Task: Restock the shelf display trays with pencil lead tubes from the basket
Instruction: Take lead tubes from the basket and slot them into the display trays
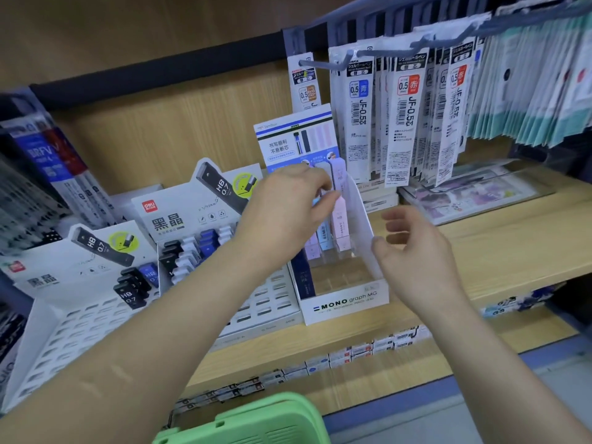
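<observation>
A white MONO graph display tray point(349, 304) stands on the wooden shelf. Pastel lead tubes stand in its back rows, among them a pink tube point(339, 219) and a light blue one point(325, 238). A dark blue tube point(301, 277) stands at the tray's left. My left hand point(285, 213) reaches into the tray from the left and pinches the tops of the pastel tubes. My right hand point(413, 251) hovers beside the tray's right wall with relaxed, loosely curled fingers, holding nothing. The green basket point(256, 424) shows at the bottom edge; its contents are hidden.
Two white Deli HB 0.7 lead trays point(96, 302) point(205, 225) sit left of the MONO tray, with several black, blue and white tubes. Refill packs point(407, 116) hang on hooks at the upper right. The shelf's front edge carries price labels point(320, 363).
</observation>
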The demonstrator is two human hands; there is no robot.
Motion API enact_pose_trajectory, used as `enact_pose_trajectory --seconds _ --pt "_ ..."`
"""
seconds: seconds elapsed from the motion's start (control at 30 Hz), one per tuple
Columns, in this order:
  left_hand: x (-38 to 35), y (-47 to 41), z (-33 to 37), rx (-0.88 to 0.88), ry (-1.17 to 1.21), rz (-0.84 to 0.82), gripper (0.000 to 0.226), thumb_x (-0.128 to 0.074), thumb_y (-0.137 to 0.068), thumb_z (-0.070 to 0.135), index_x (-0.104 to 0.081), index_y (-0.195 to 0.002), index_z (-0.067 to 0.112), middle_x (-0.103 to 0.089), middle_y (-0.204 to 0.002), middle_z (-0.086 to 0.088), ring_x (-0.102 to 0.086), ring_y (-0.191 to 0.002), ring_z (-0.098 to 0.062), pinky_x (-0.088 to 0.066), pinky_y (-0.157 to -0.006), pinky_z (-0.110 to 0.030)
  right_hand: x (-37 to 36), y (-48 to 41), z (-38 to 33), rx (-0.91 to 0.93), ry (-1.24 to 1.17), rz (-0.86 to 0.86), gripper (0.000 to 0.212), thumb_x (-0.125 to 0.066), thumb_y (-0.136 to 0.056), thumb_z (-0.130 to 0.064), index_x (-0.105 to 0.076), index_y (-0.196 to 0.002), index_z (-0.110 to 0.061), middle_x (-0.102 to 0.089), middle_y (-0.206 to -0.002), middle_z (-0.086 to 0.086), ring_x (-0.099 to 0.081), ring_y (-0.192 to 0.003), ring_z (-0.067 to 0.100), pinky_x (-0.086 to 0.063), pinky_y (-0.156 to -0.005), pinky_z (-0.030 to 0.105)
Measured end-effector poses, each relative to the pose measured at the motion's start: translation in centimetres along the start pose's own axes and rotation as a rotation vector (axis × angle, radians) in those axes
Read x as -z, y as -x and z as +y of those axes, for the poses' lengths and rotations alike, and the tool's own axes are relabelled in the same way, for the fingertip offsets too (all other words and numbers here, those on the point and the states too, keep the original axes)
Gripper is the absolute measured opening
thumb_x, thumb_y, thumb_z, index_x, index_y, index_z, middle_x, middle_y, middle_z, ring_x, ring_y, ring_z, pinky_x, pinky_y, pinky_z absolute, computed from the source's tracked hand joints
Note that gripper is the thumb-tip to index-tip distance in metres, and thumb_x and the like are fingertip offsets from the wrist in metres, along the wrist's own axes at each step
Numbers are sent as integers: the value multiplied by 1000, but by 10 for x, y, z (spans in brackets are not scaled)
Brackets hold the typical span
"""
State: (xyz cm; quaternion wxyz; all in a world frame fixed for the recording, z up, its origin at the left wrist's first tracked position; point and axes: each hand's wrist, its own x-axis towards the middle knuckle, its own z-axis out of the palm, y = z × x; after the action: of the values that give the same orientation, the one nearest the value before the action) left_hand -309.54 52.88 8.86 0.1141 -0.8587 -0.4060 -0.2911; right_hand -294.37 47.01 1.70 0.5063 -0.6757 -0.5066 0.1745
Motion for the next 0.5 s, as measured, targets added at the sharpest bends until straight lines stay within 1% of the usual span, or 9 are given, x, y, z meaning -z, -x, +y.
enact_pose_trajectory --seconds 0.07,0.1,0.13,0.2,0.23,0.3,0.33,0.4,0.5 --pt "19 26 -3 -17 43 36 22 -53 -91 31 -69 -85 17 -63 -75 5 -51 -66 -13 -49 -65 -35 9 4 -11 73 -11 -19 16 -63 -87 -13 -63 -99 -22 -64 -84 -9 -59 -72 7 -42 -61 19" --pt "28 43 -6 -35 49 15 24 -51 -90 31 -68 -82 18 -61 -70 7 -49 -62 -12 -48 -61 -33 10 9 -16 84 -33 -79 13 -64 -87 -13 -64 -91 -25 -65 -77 -8 -60 -67 7 -45 -59 19" --pt "37 61 -8 -46 49 -31 27 -48 -90 33 -68 -79 19 -60 -68 8 -49 -59 -11 -48 -58 -31 8 15 -23 86 -52 -174 14 -65 -86 -13 -64 -84 -27 -66 -73 -6 -62 -65 10 -49 -61 23" --pt "47 97 -17 -48 42 -147 30 -43 -89 37 -67 -77 22 -59 -65 11 -47 -56 -7 -47 -54 -28 -5 33 -34 113 -34 -433 15 -64 -86 -14 -64 -78 -27 -68 -70 -2 -66 -66 16 -54 -65 33" --pt "50 116 -22 -40 35 -203 30 -42 -88 38 -65 -75 24 -58 -64 11 -47 -55 -7 -46 -53 -27 -15 45 -39 148 22 -572 13 -64 -86 -15 -65 -79 -26 -67 -68 -2 -65 -65 15 -54 -65 34" --pt "51 153 -35 -19 18 -326 29 -41 -85 39 -62 -71 24 -55 -60 10 -51 -54 -10 -46 -51 -28 -41 72 -46 273 197 -801 9 -61 -86 -17 -68 -85 -23 -66 -70 -5 -62 -67 12 -52 -66 29" --pt "51 172 -41 -10 16 -409 29 -40 -84 39 -61 -70 23 -55 -59 9 -53 -54 -12 -47 -51 -28 -56 86 -47 348 295 -885 11 -59 -87 -19 -69 -91 -22 -68 -77 -4 -62 -74 13 -50 -68 29" --pt "50 208 -51 -9 0 -595 30 -36 -83 40 -59 -72 23 -59 -65 8 -56 -61 -13 -50 -56 -31 -84 118 -41 429 492 -1047 19 -56 -90 -21 -69 -102 -15 -71 -95 5 -63 -89 22 -51 -75 32" --pt "37 262 -64 -5 -39 -881 26 -37 -86 34 -61 -89 24 -64 -82 6 -59 -75 -15 -52 -69 -35 -123 160 -11 372 681 -1284 28 -54 -91 -19 -63 -113 -4 -68 -103 17 -62 -97 34 -54 -81 41"
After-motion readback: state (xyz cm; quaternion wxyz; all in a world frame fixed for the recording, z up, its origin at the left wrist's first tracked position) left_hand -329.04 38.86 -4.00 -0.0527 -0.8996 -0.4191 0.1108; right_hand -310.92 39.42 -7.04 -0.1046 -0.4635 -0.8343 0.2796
